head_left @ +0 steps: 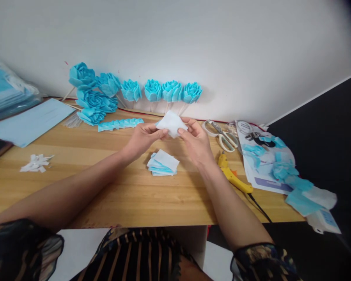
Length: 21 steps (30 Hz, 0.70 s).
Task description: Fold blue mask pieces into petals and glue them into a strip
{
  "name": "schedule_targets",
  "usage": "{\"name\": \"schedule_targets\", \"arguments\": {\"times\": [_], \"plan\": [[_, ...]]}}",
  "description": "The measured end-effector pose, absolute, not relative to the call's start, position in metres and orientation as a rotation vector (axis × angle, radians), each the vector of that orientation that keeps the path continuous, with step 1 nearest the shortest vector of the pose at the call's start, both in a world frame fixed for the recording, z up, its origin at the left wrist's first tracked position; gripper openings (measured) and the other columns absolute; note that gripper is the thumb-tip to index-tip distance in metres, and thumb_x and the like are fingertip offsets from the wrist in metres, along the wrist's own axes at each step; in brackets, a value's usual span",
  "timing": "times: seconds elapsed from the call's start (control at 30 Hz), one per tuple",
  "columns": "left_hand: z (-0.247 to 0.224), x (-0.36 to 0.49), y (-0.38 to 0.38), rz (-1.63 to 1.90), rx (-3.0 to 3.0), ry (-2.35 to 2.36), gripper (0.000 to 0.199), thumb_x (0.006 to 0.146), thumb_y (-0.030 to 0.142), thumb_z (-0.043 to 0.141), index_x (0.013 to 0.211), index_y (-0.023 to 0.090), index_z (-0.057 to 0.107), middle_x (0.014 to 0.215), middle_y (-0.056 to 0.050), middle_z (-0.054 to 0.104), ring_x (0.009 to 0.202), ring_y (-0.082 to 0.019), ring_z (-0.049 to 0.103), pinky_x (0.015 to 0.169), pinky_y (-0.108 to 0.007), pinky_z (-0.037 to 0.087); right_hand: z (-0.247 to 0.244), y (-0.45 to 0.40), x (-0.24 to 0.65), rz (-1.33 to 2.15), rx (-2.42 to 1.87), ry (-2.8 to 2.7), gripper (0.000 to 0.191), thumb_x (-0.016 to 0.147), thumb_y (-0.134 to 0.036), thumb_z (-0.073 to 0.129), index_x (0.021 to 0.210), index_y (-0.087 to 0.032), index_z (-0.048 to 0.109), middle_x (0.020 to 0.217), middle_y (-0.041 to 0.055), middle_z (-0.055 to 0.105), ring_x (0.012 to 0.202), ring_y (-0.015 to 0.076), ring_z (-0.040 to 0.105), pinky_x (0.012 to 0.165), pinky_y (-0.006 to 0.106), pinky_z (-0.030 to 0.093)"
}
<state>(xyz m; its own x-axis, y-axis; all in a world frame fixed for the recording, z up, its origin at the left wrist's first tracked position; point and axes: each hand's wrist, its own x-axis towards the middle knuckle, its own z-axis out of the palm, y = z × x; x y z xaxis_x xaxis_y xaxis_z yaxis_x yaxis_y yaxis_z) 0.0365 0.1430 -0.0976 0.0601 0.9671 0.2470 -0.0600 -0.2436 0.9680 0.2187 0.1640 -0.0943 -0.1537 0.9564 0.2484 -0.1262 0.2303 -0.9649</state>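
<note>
Between my two hands a small white square of non-woven fabric (171, 122) is held up over the table, one corner pointing upward. My left hand (148, 133) pinches its left side between thumb and fingers. On the opposite side, my right hand (195, 137) grips the same square, thumb on its lower right part. Below the hands lies a loose stack of white and light blue squares (163, 163). Just behind my left hand stretches a row of folded blue petals (119, 124).
Blue fabric flowers on sticks (153, 90) lean against the wall. At right are scissors (224, 136), a yellow glue gun (235, 179) with its cord, and blue scraps (283, 171) on a printed sheet. White strips (36, 163), a blue sheet (36, 121) and a plastic-wrapped pack (10, 93) lie left.
</note>
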Motion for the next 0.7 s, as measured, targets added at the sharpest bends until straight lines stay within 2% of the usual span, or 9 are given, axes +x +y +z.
{"name": "schedule_targets", "arguments": {"times": [0.1,0.17,0.3,0.43,0.57,0.7], "plan": [[-0.096,0.033,0.146,1.44,1.415,1.094,0.024,0.085,0.039,0.071,0.096,0.018,0.077,0.093,-0.005,0.078,0.085,-0.018,0.069,0.079,-0.029,0.053,-0.091,0.163,0.222,0.967,-0.899,-1.484,0.04,0.077,-0.028,0.073,0.115,-0.026,0.061,0.09,-0.0015,0.068,0.086,0.0171,0.066,0.08,0.032,0.056],[-0.092,0.031,0.146,1.528,1.507,1.184,0.026,0.089,0.037,0.066,0.105,0.019,0.076,0.104,-0.007,0.077,0.094,-0.019,0.069,0.085,-0.03,0.053,-0.088,0.159,0.222,0.809,-0.92,-1.606,0.044,0.079,-0.022,0.07,0.121,-0.028,0.059,0.088,-0.0018,0.066,0.088,0.0182,0.067,0.086,0.035,0.055],[-0.082,0.029,0.143,1.581,1.935,1.2,0.021,0.09,0.032,0.068,0.103,0.02,0.077,0.111,-0.008,0.075,0.106,-0.023,0.066,0.098,-0.036,0.048,-0.086,0.15,0.219,0.538,-0.964,-1.821,0.056,0.082,-0.017,0.067,0.135,-0.029,0.051,0.093,0.0004,0.069,0.093,0.0211,0.068,0.094,0.041,0.053],[-0.082,0.031,0.141,1.559,2.268,1.127,0.019,0.089,0.03,0.07,0.105,0.021,0.077,0.114,-0.009,0.073,0.109,-0.024,0.065,0.099,-0.041,0.046,-0.09,0.148,0.217,0.401,-0.961,-1.95,0.066,0.089,-0.026,0.064,0.149,-0.028,0.037,0.095,0.0025,0.071,0.092,0.0229,0.069,0.092,0.043,0.056],[-0.086,0.034,0.14,1.48,2.37,1.178,0.015,0.09,0.027,0.069,0.102,0.022,0.077,0.107,-0.008,0.074,0.104,-0.024,0.065,0.093,-0.04,0.045,-0.095,0.149,0.216,0.328,-0.948,-2.039,0.066,0.094,-0.035,0.061,0.153,-0.028,0.032,0.103,0.0052,0.073,0.096,0.0245,0.07,0.091,0.042,0.057],[-0.086,0.034,0.14,1.455,2.293,1.198,0.009,0.09,0.024,0.068,0.087,0.021,0.076,0.085,-0.004,0.074,0.087,-0.02,0.065,0.084,-0.036,0.044,-0.093,0.147,0.215,0.301,-0.934,-2.065,0.062,0.095,-0.029,0.057,0.152,-0.029,0.034,0.102,0.0047,0.073,0.094,0.024,0.07,0.091,0.042,0.057]]}}
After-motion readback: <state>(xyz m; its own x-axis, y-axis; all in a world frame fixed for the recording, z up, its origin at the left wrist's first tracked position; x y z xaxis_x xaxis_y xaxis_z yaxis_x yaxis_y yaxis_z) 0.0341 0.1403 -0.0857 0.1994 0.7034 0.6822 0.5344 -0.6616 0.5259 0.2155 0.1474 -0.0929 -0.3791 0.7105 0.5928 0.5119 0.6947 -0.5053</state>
